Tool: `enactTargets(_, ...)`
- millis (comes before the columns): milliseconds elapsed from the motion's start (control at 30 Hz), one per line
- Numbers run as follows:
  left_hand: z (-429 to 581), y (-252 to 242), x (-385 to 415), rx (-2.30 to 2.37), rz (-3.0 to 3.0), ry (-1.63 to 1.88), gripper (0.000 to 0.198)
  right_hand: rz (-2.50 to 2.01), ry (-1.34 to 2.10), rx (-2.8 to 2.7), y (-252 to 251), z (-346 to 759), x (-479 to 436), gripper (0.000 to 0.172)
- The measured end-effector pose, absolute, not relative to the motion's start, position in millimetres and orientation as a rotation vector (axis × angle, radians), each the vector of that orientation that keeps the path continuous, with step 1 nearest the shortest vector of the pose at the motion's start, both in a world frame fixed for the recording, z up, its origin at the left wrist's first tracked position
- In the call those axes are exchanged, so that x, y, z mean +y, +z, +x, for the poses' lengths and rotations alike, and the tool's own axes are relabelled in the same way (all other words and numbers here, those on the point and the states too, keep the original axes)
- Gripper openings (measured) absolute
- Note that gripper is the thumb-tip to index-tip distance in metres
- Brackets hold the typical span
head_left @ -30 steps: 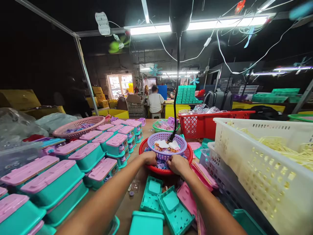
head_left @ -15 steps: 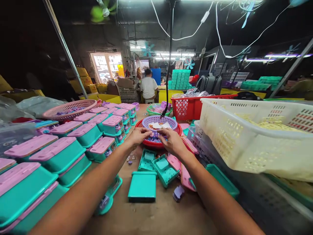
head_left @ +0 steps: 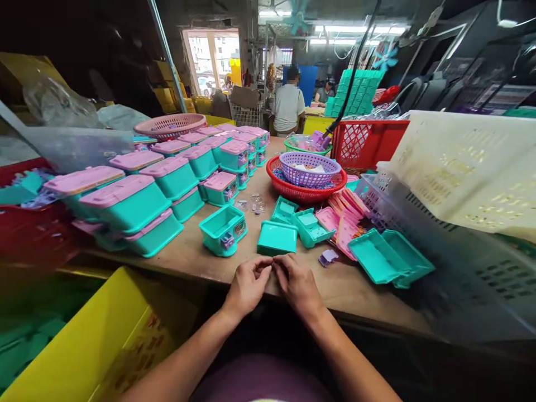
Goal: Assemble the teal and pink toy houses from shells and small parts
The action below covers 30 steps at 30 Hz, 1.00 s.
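My left hand and my right hand meet at the near edge of the wooden table, fingertips pinched together over something too small to make out. Just beyond them lie a teal box, an open teal box with a purple part inside, and a small purple piece. Farther back a purple basket sits inside a red basket.
Stacks of teal boxes with pink lids fill the left. Pink lids and teal trays lie right, beside a large white crate. A yellow bin stands at lower left. A person sits far back.
Both hands drew back from the purple basket to the table's near edge and pinched together. The view tilted down.
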State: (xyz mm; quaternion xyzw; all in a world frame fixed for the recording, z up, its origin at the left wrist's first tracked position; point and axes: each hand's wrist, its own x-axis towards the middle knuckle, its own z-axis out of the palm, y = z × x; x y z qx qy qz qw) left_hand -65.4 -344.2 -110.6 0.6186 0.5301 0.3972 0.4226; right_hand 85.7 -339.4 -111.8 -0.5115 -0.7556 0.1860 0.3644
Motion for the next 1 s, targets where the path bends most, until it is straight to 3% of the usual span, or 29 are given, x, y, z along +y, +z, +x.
enactTargets(133, -76, -94, -350, 1.332, 1.758, 0.991, 0.023, -1.445, 0.376, -2.064, -107, 83, -338, 0.02)
enactTargets(300, -121, -55, -339, 1.653, 2.523, 1.029, 0.028, -1.619, 0.227, -2.238, -92, 82, -333, 0.022)
enactTargets(433, -164, -43, -319, 1.92, 2.742, 0.592, 0.056, -1.731, 0.212, -2.267, -90, 81, -333, 0.021)
enactTargets(600, -182, -53, -299, 1.89, 2.828, 0.18, 0.046, -1.789, 0.158, -2.26, -95, 81, -336, 0.019)
enactTargets(867, -168, -39, -307, 1.859, 2.545, 0.374, 0.03, -1.557, 0.013, -2.241, -110, 83, -332, 0.019)
enactTargets(1000, -157, -32, -319, 1.849, 2.337, 0.529, 0.033, -1.28, 0.298, -2.097, -100, 80, -329, 0.018)
